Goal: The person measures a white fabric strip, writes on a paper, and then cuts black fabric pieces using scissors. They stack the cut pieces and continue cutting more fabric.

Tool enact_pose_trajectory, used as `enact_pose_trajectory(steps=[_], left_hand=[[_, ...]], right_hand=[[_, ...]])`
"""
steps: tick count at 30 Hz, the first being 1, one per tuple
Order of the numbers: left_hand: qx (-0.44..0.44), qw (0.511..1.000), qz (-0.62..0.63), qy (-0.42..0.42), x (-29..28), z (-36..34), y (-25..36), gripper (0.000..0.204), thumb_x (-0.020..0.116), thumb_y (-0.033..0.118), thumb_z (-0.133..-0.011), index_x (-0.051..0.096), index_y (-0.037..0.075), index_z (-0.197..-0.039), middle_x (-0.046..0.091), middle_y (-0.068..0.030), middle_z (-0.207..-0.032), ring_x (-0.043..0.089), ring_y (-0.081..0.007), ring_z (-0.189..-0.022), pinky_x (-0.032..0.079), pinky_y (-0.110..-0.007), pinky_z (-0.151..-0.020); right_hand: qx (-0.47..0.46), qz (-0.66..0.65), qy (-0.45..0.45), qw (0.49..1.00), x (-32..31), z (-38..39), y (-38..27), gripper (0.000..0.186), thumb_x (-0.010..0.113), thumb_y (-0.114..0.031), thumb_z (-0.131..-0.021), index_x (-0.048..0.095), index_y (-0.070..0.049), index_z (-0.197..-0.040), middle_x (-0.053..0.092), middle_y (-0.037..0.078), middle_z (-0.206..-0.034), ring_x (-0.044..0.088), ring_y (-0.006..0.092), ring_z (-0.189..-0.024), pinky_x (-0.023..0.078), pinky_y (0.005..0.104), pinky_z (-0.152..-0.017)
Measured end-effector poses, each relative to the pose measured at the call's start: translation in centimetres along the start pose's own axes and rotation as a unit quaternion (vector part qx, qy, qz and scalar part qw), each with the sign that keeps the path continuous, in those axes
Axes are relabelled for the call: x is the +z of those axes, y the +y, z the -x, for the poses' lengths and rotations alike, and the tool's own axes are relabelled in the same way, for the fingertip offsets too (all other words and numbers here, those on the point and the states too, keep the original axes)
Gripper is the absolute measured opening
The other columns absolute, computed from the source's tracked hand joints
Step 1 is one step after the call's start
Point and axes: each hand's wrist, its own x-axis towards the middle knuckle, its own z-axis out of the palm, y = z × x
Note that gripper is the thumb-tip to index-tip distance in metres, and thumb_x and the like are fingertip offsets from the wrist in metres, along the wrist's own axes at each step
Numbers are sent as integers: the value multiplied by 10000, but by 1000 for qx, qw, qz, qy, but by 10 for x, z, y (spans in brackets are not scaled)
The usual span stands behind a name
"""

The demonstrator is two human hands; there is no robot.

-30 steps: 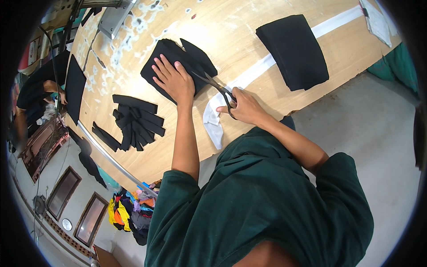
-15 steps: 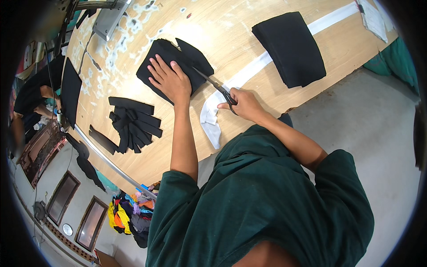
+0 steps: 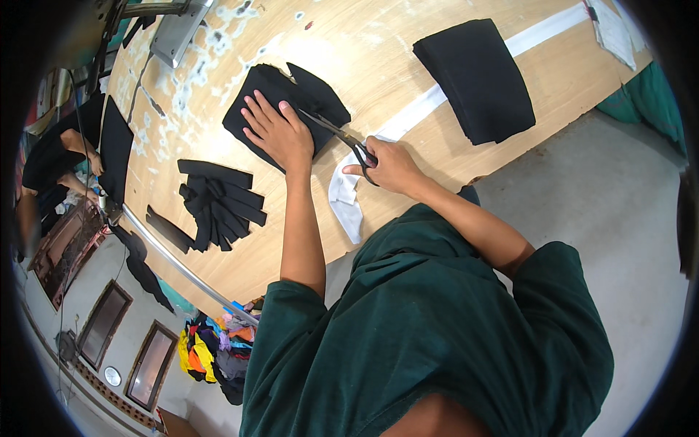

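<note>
My left hand (image 3: 280, 135) lies flat with fingers spread on a piece of black fabric (image 3: 251, 84) in the middle of the table. In my right hand (image 3: 393, 166) is a pair of black-handled scissors (image 3: 342, 135). Their blades point up and left, slightly parted, over the right part of the fabric beside a slit in its far edge. Whether the blades have cloth between them is hard to see. A crumpled end of white cloth strip (image 3: 346, 200) lies just below the scissors.
A folded black fabric stack (image 3: 477, 80) sits to the right, over the white strip (image 3: 550, 30). Left of my arm lies a bundle of black fabric strips (image 3: 218, 204). A metal rail (image 3: 175, 255) edges the wooden table (image 3: 378, 44). Another person's hands (image 3: 91, 164) work at far left.
My right hand has moved slightly up and left, carrying the scissors farther over the black fabric. The left hand stays in place. At far left, the other person's arm has shifted.
</note>
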Motion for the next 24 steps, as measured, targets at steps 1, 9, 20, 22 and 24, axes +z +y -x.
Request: enact_pose_trajectory(steps=[1,9,20,22,24], left_hand=[[-4,1000,-2,-5,0,0,0,646,356,389,-1166,277,74,-1725,202,-152,-1816,124,-362,-1685,80,-587,-1335],[4,1000,6,8,0,1,2,641,342,390,-1168,288,64,-1718,228,-177,-1803,153,-385,-1676,89,-605,-1329],[-2,1000,1,1,0,0,3,637,348,383,-1169,284,76,-1724,209,-156,-1813,130,-365,-1683,78,-582,-1336],[-7,1000,-6,-4,0,1,3,639,343,387,-1169,281,79,-1726,205,-156,-1815,129,-366,-1683,76,-580,-1337],[-5,1000,-1,-4,0,1,2,641,337,390,-1170,277,81,-1728,202,-156,-1816,127,-365,-1684,73,-577,-1338]], right_hand=[[11,-2,-8,1000,2,1,1,677,866,-636,-855,563,-32,-810,579,106,-680,551,284,-631,466,421,-632],[77,-15,-71,994,-7,19,8,712,845,-673,-859,575,-13,-845,612,152,-753,583,333,-698,487,440,-684],[76,-9,-62,995,-8,24,-2,735,847,-686,-845,578,-7,-928,647,163,-864,630,338,-809,502,454,-751],[69,-15,-53,996,-4,23,-1,707,850,-658,-858,574,-9,-902,640,157,-812,625,341,-768,498,451,-725],[63,-25,-45,997,-2,22,1,679,857,-628,-866,572,-12,-870,628,151,-756,618,344,-723,491,448,-694]])
